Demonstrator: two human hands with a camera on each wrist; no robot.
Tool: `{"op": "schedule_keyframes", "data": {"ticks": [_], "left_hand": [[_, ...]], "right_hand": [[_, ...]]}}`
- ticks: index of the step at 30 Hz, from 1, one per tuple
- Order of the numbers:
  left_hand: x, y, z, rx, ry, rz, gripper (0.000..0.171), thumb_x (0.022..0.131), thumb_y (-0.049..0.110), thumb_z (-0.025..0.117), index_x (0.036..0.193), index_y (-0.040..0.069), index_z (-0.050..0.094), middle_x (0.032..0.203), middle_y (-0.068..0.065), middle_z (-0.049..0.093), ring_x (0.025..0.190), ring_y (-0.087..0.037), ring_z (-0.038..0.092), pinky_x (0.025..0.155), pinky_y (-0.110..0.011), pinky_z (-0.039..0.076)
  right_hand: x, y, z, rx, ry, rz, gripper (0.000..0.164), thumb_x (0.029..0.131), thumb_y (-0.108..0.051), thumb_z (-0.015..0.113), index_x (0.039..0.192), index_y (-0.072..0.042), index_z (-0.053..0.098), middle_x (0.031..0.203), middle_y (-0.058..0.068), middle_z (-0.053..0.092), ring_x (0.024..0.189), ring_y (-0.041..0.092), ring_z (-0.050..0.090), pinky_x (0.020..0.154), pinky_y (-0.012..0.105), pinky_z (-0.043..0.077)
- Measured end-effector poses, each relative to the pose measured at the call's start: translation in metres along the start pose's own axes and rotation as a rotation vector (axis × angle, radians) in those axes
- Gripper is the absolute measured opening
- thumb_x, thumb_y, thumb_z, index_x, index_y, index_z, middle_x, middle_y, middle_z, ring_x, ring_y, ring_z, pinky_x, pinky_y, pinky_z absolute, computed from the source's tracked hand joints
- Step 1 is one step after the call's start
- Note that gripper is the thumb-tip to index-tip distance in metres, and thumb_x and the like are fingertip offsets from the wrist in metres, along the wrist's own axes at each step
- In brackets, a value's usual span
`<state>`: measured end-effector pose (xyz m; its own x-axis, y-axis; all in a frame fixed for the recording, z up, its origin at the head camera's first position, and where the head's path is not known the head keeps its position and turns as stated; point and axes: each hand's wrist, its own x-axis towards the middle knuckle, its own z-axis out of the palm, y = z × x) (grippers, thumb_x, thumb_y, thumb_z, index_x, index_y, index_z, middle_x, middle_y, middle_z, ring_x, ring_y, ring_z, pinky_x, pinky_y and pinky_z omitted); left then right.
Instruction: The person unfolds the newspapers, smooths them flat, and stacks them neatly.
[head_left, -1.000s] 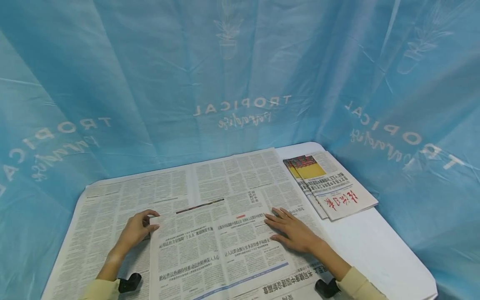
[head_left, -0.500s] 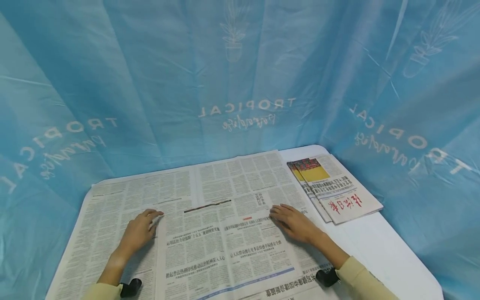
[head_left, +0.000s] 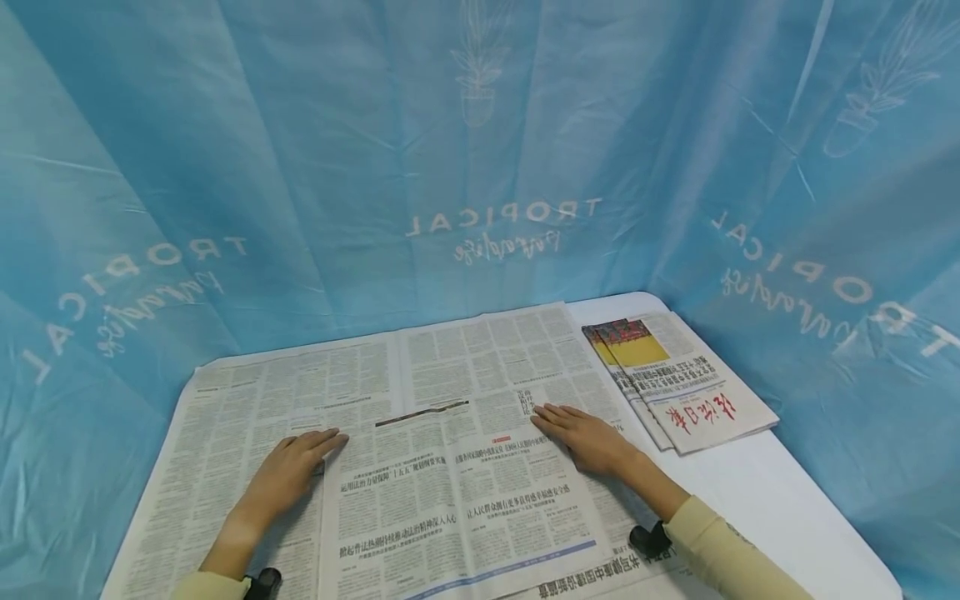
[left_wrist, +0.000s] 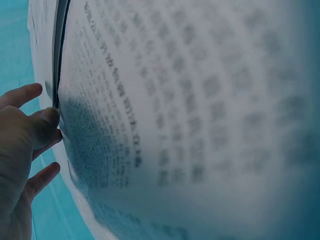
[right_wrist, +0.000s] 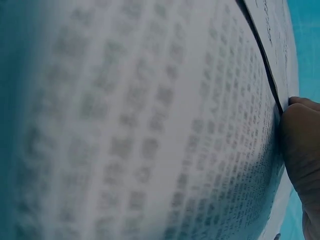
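Note:
An open newspaper with a centre crease lies on top of other spread newspaper sheets. My left hand is at its left edge, fingers extended across that edge. In the left wrist view, the thumb of the left hand touches the paper's edge and the other fingers are spread apart. On the right, my right hand rests on the newspaper's upper right part with its fingers fairly straight. The right wrist view has the thumb side of the right hand against the paper edge; most fingers are hidden there.
Folded newspapers with red lettering overlap at the right of the white table. A blue curtain hangs behind the table and along its sides. Black wrist cameras sit below both hands.
The head view has turned slightly, shifting everything rightward. My left thumb and fingers, apart over the edge before, now lie extended across it. The right hand's spread fingers have drawn closer together.

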<state>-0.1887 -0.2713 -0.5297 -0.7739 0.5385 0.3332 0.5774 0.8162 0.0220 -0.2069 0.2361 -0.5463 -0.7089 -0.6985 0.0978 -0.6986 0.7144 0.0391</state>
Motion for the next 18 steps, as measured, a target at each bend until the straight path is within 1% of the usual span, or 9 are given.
{"op": "schedule_keyframes", "data": {"ticks": [3, 5, 7, 9, 13, 14, 16, 18], "left_hand": [[0.001, 0.001, -0.001, 0.019, -0.024, -0.009, 0.053, 0.076, -0.008, 0.076, 0.125, 0.008, 0.065, 0.125, -0.013, 0.066, 0.110, -0.033, 0.063, 0.087, -0.052, 0.049], [0.002, 0.001, -0.003, 0.027, -0.023, -0.008, 0.052, 0.075, -0.007, 0.077, 0.124, 0.008, 0.066, 0.125, -0.012, 0.066, 0.110, -0.033, 0.064, 0.086, -0.052, 0.050], [0.002, 0.002, -0.004, 0.036, -0.020, -0.004, 0.052, 0.075, -0.005, 0.077, 0.124, 0.008, 0.066, 0.124, -0.012, 0.066, 0.109, -0.033, 0.064, 0.084, -0.052, 0.050], [0.002, 0.002, -0.006, 0.045, -0.030, -0.007, 0.050, 0.077, -0.004, 0.076, 0.124, 0.010, 0.066, 0.124, -0.012, 0.066, 0.109, -0.033, 0.064, 0.083, -0.052, 0.050], [0.003, 0.006, -0.010, 0.057, -0.101, -0.012, 0.054, 0.081, -0.002, 0.072, 0.132, 0.014, 0.061, 0.127, -0.013, 0.065, 0.111, -0.033, 0.063, 0.084, -0.054, 0.049], [0.003, 0.007, -0.011, 0.062, -0.117, -0.007, 0.055, 0.083, -0.001, 0.071, 0.134, 0.015, 0.060, 0.127, -0.014, 0.065, 0.111, -0.033, 0.062, 0.084, -0.054, 0.048], [0.004, 0.010, -0.012, 0.083, -0.134, 0.024, 0.059, 0.083, -0.001, 0.071, 0.137, 0.017, 0.057, 0.127, -0.016, 0.064, 0.110, -0.034, 0.062, 0.083, -0.053, 0.048], [0.005, 0.014, -0.014, 0.119, -0.125, 0.065, 0.060, 0.083, 0.000, 0.071, 0.138, 0.016, 0.055, 0.125, -0.018, 0.064, 0.108, -0.035, 0.063, 0.081, -0.052, 0.049]], "right_hand": [[0.000, 0.000, 0.001, -0.007, 0.039, -0.012, 0.060, 0.093, -0.008, 0.062, 0.149, -0.010, 0.041, 0.152, 0.010, 0.043, 0.138, 0.030, 0.043, 0.111, 0.044, 0.037], [0.001, 0.000, 0.001, -0.002, 0.059, -0.021, 0.060, 0.092, -0.007, 0.064, 0.148, -0.009, 0.042, 0.150, 0.011, 0.045, 0.136, 0.031, 0.045, 0.109, 0.045, 0.038], [0.001, 0.000, 0.002, 0.003, 0.066, -0.025, 0.061, 0.091, -0.007, 0.064, 0.148, -0.009, 0.043, 0.150, 0.011, 0.045, 0.136, 0.031, 0.045, 0.109, 0.045, 0.038], [0.002, 0.000, 0.002, 0.010, 0.070, -0.027, 0.061, 0.091, -0.006, 0.064, 0.148, -0.009, 0.043, 0.150, 0.011, 0.045, 0.136, 0.032, 0.045, 0.109, 0.045, 0.038], [0.002, 0.001, 0.003, 0.013, 0.064, -0.022, 0.060, 0.092, -0.008, 0.064, 0.148, -0.009, 0.042, 0.151, 0.010, 0.044, 0.137, 0.031, 0.044, 0.109, 0.045, 0.038], [0.001, 0.001, 0.003, 0.011, 0.062, -0.019, 0.060, 0.092, -0.009, 0.064, 0.148, -0.010, 0.042, 0.151, 0.010, 0.044, 0.137, 0.031, 0.044, 0.109, 0.045, 0.038], [0.001, 0.001, 0.004, 0.008, 0.054, -0.013, 0.061, 0.092, -0.010, 0.064, 0.149, -0.010, 0.041, 0.151, 0.009, 0.044, 0.137, 0.030, 0.044, 0.109, 0.045, 0.038], [0.000, 0.001, 0.004, 0.007, 0.053, -0.010, 0.062, 0.092, -0.011, 0.065, 0.149, -0.011, 0.041, 0.152, 0.010, 0.043, 0.137, 0.030, 0.044, 0.110, 0.044, 0.037]]}}
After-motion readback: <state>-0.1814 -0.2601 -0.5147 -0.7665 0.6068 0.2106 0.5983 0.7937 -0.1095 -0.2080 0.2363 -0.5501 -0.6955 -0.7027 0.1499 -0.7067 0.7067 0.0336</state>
